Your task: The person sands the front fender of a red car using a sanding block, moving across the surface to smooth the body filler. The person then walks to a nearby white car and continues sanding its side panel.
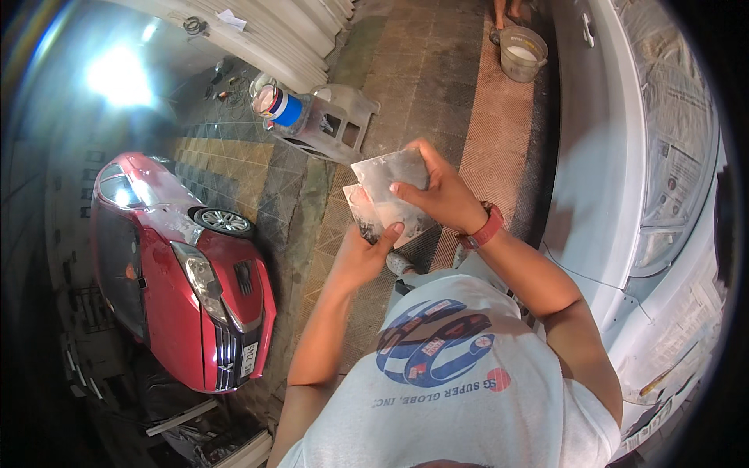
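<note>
Both my hands are raised in front of my chest. My right hand [441, 195] grips the upper edge of a grey, putty-smeared flat plate [390, 183], thumb across its face. My left hand [360, 253] holds a second smeared plate [360, 210] from below, partly tucked behind the first, thumb pressing up on its lower edge. The two plates overlap and touch. A red band sits on my right wrist [488, 226].
A white car body [601, 179] masked with paper runs along the right. A red car [183, 273] stands at the left. A grey plastic stool [328, 121] carries a blue-lidded can [277, 104]. A bucket [523, 53] sits on the tiled floor beside another person's feet [505, 12].
</note>
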### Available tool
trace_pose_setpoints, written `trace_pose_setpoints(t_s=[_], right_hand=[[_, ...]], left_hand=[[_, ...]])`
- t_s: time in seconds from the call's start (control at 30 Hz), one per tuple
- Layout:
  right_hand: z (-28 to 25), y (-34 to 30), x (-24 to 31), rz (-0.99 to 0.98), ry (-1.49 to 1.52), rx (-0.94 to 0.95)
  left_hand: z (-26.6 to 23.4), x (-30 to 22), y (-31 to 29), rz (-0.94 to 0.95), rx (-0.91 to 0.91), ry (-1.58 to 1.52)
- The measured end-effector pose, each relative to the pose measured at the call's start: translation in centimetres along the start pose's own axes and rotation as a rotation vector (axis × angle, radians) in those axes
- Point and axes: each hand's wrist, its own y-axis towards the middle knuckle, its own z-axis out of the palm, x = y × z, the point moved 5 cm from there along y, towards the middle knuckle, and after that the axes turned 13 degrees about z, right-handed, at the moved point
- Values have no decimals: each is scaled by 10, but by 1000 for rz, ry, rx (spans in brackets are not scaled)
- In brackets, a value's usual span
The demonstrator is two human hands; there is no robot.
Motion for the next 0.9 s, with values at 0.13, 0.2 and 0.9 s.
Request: trace_pose_setpoints(t_s=[0.13,0.2,0.9], right_hand=[[-4,2,20,43,-114,41],[-3,2,20,74,-171,69],[-4,14,34,-8,-224,33]], left_hand=[[0,-2,4,-22,26,-118],[2,1,4,-17,10,-202],[3,-3,6,-77,100,-52]])
